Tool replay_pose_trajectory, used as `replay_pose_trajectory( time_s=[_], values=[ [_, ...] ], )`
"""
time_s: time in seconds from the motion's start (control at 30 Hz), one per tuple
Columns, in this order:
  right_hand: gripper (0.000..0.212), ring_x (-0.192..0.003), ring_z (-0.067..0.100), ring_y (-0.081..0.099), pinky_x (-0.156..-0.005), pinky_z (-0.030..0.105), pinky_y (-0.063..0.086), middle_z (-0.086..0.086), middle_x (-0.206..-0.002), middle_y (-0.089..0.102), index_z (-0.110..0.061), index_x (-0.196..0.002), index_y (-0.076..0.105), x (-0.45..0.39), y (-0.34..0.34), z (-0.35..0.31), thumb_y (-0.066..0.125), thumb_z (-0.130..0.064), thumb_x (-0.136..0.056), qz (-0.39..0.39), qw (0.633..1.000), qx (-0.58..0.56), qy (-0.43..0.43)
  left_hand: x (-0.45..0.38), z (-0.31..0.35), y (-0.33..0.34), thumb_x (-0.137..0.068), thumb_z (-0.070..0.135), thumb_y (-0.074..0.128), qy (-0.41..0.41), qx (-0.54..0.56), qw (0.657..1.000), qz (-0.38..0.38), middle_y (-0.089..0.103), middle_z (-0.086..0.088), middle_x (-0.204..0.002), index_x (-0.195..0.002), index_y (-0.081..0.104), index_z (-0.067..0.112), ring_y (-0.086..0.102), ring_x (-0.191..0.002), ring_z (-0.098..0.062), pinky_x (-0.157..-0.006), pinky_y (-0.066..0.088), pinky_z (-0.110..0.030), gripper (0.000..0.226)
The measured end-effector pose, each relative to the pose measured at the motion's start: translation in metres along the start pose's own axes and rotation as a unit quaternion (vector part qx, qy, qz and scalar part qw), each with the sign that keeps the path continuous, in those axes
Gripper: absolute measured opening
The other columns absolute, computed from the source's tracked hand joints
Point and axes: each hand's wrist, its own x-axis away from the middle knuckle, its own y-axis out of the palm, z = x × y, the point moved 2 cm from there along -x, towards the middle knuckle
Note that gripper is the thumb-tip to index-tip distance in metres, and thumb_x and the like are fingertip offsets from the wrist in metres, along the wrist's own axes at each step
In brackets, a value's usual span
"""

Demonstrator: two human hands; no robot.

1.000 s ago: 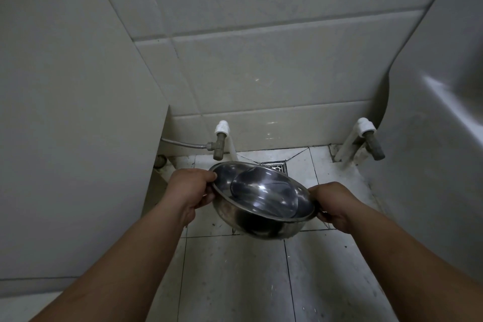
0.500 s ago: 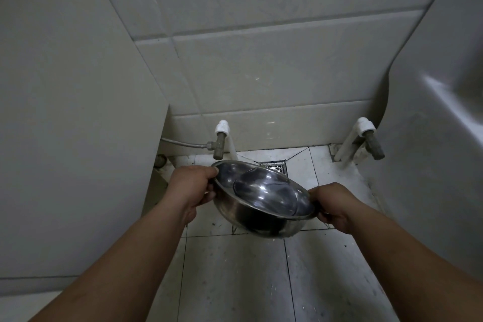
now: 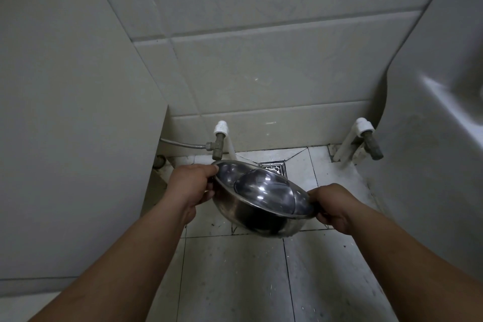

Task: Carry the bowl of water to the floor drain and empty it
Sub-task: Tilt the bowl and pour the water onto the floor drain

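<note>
Both hands hold the steel bowl (image 3: pixel 261 196) by its rim above the tiled floor (image 3: pixel 235 277): left hand (image 3: pixel 192 185) and right hand (image 3: pixel 333 206) each curled around an edge. The bowl is tilted, just in front of the drain (image 3: pixel 274 167) near the back wall.

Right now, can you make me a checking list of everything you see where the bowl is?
Surface: pale tiled floor, grimy, dark grout lines.
Job's things: steel bowl held above the floor, tilted; square floor drain just beyond it.
Clutter: nothing seen.
Hands: left hand and right hand grip opposite rims.
Cables: braided hose runs to the left valve.
Surroundings: tiled wall, second valve, white fixture on the right.
</note>
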Motion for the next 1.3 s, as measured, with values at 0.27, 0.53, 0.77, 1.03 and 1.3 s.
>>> replay_pose_trajectory(
  time_s=[0.27,0.53,0.77,1.03,1.3],
  values=[
    [0.016,-0.057,0.021,0.048,-0.035,0.016,0.041,0.016,-0.077,0.053,0.004,-0.094,0.066,-0.004,-0.002,0.003,0.05,0.009,-0.091,-0.003,1.0,-0.002,0.009,0.006,0.005,0.004,-0.092,0.021,0.068,0.009,-0.011,1.0,-0.014,0.07,-0.005,-0.083,-0.096,0.076,0.01,0.063,-0.071,-0.015,-0.052,0.053,-0.025,0.014],
    [0.016,-0.056,0.021,0.048,-0.035,0.019,0.04,0.015,-0.073,0.053,0.004,-0.087,0.066,-0.004,-0.003,0.004,0.051,0.009,-0.09,-0.003,1.0,0.007,0.013,0.014,0.012,0.01,-0.088,0.021,0.072,0.027,-0.009,0.999,-0.015,0.073,-0.003,-0.088,-0.088,0.077,0.013,0.066,-0.084,-0.017,-0.058,0.051,-0.028,0.01],
    [0.019,-0.055,0.02,0.047,-0.036,0.017,0.04,0.015,-0.075,0.053,0.004,-0.098,0.067,-0.007,-0.004,0.006,0.05,0.009,-0.09,-0.007,1.0,-0.012,0.023,0.021,0.019,0.013,-0.088,0.021,0.073,0.033,-0.001,0.999,-0.018,0.075,-0.005,-0.095,-0.087,0.077,0.014,0.067,-0.092,-0.021,-0.063,0.052,-0.03,0.008],
    [0.016,-0.052,0.018,0.043,-0.034,0.017,0.037,0.011,-0.07,0.049,0.004,-0.095,0.064,-0.007,-0.003,0.006,0.05,0.011,-0.09,-0.013,0.999,-0.024,0.027,0.031,0.028,0.019,-0.09,0.022,0.071,0.059,-0.008,0.998,-0.036,0.07,-0.002,-0.084,-0.091,0.076,0.008,0.061,-0.077,-0.015,-0.072,0.051,-0.033,0.015],
    [0.018,-0.044,0.016,0.042,-0.032,0.016,0.036,0.011,-0.068,0.049,0.006,-0.097,0.067,-0.007,-0.001,0.007,0.051,0.01,-0.09,-0.015,0.999,-0.029,0.031,0.03,0.032,0.022,-0.088,0.03,0.074,0.101,-0.025,0.993,-0.051,0.075,0.02,-0.065,-0.08,0.079,0.024,0.066,-0.067,0.005,-0.064,0.05,-0.023,0.011]
  ],
)
